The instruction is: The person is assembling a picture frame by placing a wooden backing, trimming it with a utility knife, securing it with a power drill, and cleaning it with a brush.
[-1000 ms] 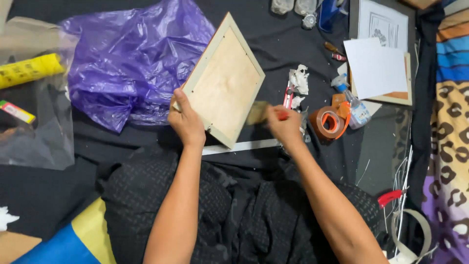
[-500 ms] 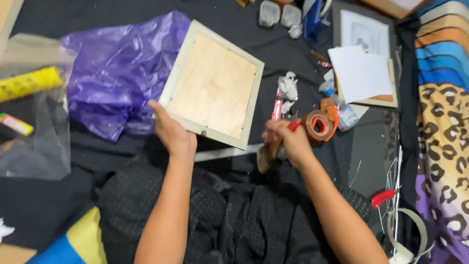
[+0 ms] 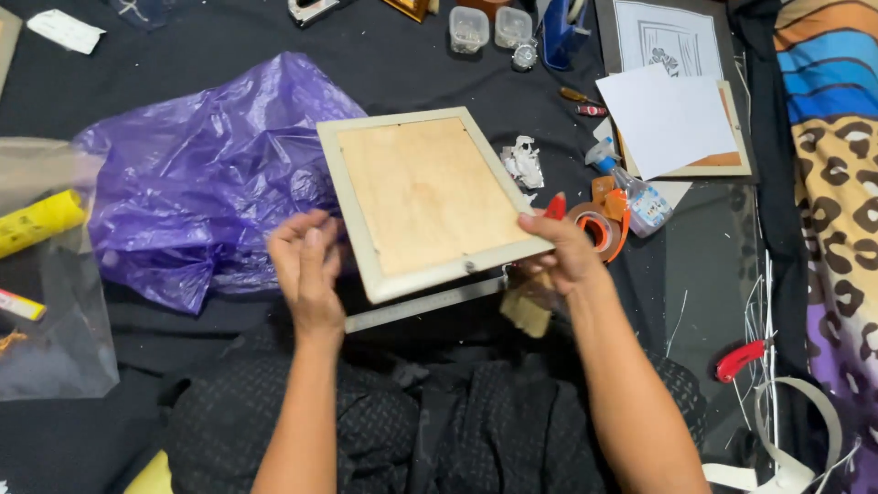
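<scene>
A square picture frame point(image 3: 430, 197) with a pale rim and a plywood back faces up, tilted over my lap. My right hand point(image 3: 562, 252) grips its lower right corner. The same hand also holds a brush, whose red handle point(image 3: 555, 206) pokes up above the fingers and whose tan bristles point(image 3: 526, 311) hang below. My left hand point(image 3: 306, 265) is beside the frame's left edge with its fingers spread and holds nothing. Whether it touches the rim is unclear.
A crumpled purple plastic bag point(image 3: 201, 183) lies left of the frame, and a metal ruler point(image 3: 421, 306) under its near edge. An orange tape dispenser point(image 3: 599, 229), a glue bottle point(image 3: 640, 197) and white sheets point(image 3: 668, 119) lie to the right. A red-handled cutter point(image 3: 741, 359) is lower right.
The frame has been turned and lowered from upright to nearly flat. My left hand has let go of its lower left corner, and my right hand now grips the lower right corner.
</scene>
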